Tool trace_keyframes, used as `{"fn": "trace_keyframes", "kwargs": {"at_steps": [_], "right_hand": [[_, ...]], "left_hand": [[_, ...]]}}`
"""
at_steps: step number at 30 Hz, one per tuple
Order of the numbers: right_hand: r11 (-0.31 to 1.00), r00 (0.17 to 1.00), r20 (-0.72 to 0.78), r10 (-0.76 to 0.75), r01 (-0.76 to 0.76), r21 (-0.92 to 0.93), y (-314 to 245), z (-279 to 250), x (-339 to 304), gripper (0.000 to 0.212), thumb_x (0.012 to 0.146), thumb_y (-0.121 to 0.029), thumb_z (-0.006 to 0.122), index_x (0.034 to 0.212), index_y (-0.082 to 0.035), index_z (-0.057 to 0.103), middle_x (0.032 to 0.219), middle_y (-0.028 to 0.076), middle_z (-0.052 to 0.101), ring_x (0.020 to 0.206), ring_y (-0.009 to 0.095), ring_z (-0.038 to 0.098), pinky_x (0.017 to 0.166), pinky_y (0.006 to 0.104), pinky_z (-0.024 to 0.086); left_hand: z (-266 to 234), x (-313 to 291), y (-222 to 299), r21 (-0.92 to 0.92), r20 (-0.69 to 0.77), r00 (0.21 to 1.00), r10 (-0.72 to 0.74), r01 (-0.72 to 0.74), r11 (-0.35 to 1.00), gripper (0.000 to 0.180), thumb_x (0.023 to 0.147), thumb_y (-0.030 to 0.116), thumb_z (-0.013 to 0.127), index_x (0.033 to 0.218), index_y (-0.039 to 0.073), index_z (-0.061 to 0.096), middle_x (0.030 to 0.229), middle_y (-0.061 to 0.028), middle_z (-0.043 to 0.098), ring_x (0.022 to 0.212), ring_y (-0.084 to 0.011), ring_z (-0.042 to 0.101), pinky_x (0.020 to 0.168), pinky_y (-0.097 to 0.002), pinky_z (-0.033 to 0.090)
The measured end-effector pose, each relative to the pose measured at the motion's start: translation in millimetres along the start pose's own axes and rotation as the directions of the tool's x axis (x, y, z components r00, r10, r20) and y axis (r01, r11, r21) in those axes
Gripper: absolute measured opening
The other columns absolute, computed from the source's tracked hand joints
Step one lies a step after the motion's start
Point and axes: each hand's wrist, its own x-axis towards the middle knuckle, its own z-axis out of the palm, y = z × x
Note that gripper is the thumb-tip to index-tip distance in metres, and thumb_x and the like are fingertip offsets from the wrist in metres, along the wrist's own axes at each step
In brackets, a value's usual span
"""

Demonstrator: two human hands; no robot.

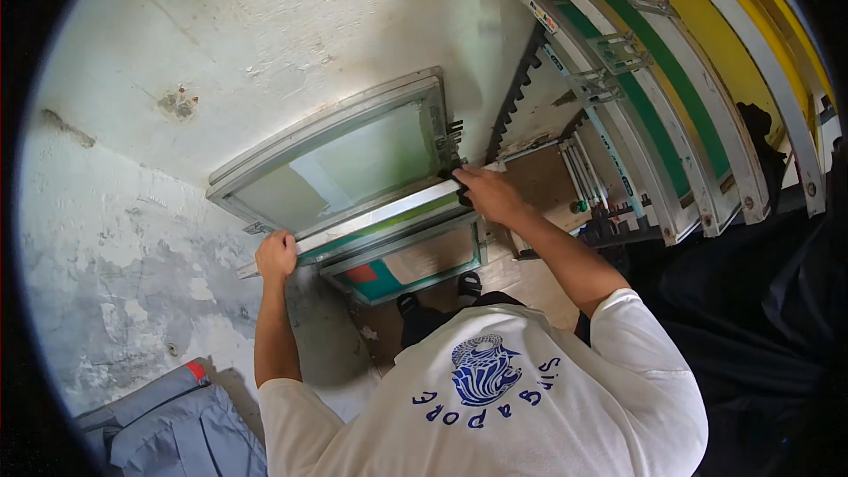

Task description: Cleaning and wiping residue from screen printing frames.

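Both my hands grip a metal-edged screen-printing frame, seen mostly along its top edge and tilted up to the right. My left hand is closed around its left end. Near the frame's right end, my right hand is wrapped round the edge, with something dark at the fingertips. Behind it, a larger pale mesh screen leans on the wall. Below and nearer to me stands another screen with green, red and tan areas. The held frame's lower part is largely hidden.
Several framed screens with green and yellow mesh stand in a toothed rack at the right. Dark cloth hangs below them. A grey garment is by the left wall. My sandals are on the floor close to the lower screen.
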Motion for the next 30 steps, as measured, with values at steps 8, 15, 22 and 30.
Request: {"fn": "trace_keyframes", "kwargs": {"at_steps": [8,15,22,30], "right_hand": [[0.982,0.983,0.045,-0.177,0.179,-0.053,-81,82,30,0.036,0.090,-0.006,0.061,0.126,-0.003,0.057,0.122,0.023,0.066,0.093,0.042,0.072,0.079,0.0517,0.060],[0.982,0.981,0.045,-0.186,0.187,-0.003,-140,102,32,0.046,0.093,-0.014,0.064,0.137,-0.006,0.053,0.131,0.019,0.063,0.081,0.040,0.073,0.073,0.0506,0.061],[0.986,0.986,0.084,-0.146,0.139,0.088,-143,105,25,0.073,0.086,-0.007,0.065,0.154,-0.002,0.042,0.152,0.024,0.051,0.097,0.043,0.072,0.085,0.0522,0.059],[0.930,0.999,-0.024,-0.026,0.033,0.365,-167,140,40,0.065,0.087,0.002,0.059,0.148,-0.011,0.043,0.115,0.029,0.070,0.091,0.052,0.068,0.080,0.0615,0.053]], "left_hand": [[14,-3,29,-0.043,-0.004,1.000,0.016,-0.016,0.999,0.032,0.095,0.030,0.052,0.088,0.007,0.073,0.095,-0.0189,0.074,0.091,-0.0427,0.068,0.080,-0.0549,0.053],[36,-4,49,-0.105,-0.193,0.974,0.122,-0.144,0.984,0.026,0.093,0.028,0.059,0.083,0.008,0.072,0.088,-0.0152,0.073,0.084,-0.0401,0.069,0.075,-0.0534,0.055],[21,-2,98,-0.168,-0.034,0.991,0.129,-0.133,0.977,0.034,0.101,0.037,0.057,0.104,0.007,0.073,0.099,-0.0152,0.075,0.096,-0.0390,0.069,0.086,-0.0513,0.054],[23,-4,99,-0.342,-0.288,0.890,0.352,-0.439,0.831,0.078,0.097,0.056,0.061,0.158,0.011,0.041,0.143,-0.0154,0.059,0.126,-0.0420,0.057,0.100,-0.0518,0.048]]}}
